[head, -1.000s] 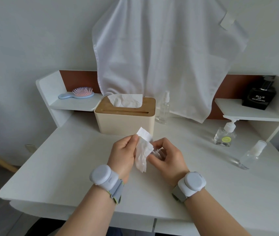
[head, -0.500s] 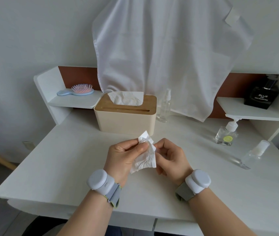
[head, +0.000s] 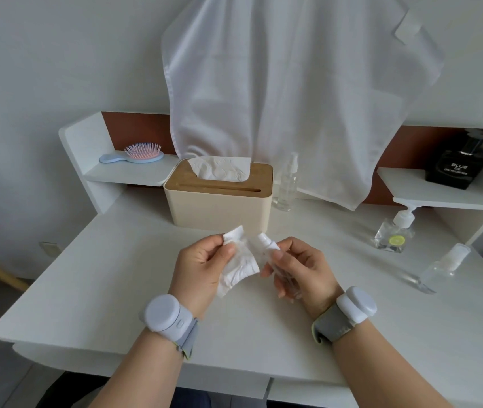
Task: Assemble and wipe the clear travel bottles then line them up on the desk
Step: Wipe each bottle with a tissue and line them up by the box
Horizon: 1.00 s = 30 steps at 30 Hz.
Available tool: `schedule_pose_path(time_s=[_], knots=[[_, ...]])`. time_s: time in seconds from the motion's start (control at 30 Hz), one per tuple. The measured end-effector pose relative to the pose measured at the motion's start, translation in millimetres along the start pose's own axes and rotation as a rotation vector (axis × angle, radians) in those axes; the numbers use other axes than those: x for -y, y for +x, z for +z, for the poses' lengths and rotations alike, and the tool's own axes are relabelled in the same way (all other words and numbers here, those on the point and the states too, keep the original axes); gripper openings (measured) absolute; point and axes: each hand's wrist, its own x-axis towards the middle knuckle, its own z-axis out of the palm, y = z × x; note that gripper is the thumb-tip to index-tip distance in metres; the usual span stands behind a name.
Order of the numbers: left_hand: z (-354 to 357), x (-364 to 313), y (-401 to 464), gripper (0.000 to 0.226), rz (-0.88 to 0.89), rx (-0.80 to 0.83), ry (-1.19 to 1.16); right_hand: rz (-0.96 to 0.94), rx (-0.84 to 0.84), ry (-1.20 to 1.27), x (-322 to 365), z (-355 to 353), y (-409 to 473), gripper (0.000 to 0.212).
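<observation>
Bare desk [head: 116, 275] lies open left; tissue box [head: 219, 201] blocks behind, 2 bottles [head: 440, 267] crowd right.

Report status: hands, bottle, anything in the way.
Left hand pinches a tissue. Right hand grips a small clear spray bottle above the desk, tissue off it. Nothing between them; tissue box just behind.

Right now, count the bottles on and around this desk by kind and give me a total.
Clear spray bottles: 3, in the right hand, beside the tissue box, lying at right
Clear pump bottle: 1
Black perfume bottle: 1
Total: 5
</observation>
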Motion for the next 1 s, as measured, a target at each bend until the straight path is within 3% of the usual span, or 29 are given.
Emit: schedule_pose_path(time_s=[0.07,0.17,0.33,0.5,0.67,0.77,0.9,1.0], knots=[[-4,1,2,0.013,-0.094,-0.078,-0.074,0.003,-0.076,-0.015,-1,0,2,0.022],[-8,1,4,0.031,-0.194,-0.142,-0.095,-0.029,-0.175,-0.056,-1,0,4,0.018],[-9,4,2,0.037,-0.293,-0.02,0.128,-0.044,-0.28,-0.097,-1,0,6,0.013],[-8,7,3,0.042,-0.204,-0.006,0.516,-0.039,-0.322,-0.111,-2,-1,6,0.013],[-10,6,10,0.027,-0.193,-0.079,0.558,-0.025,-0.334,-0.118,-2,-1,7,0.015],[-9,2,20,0.02,-0.09,-0.123,0.7,-0.017,-0.334,-0.121,-2,-1,7,0.016],[1,1,37,0.025,0.004,-0.028,0.843,-0.003,-0.319,-0.13,-1,-2,7,0.013],[8,3,44,0.033,-0.023,0.048,0.904,0.007,-0.307,-0.12,-1,-2,6,0.012]])
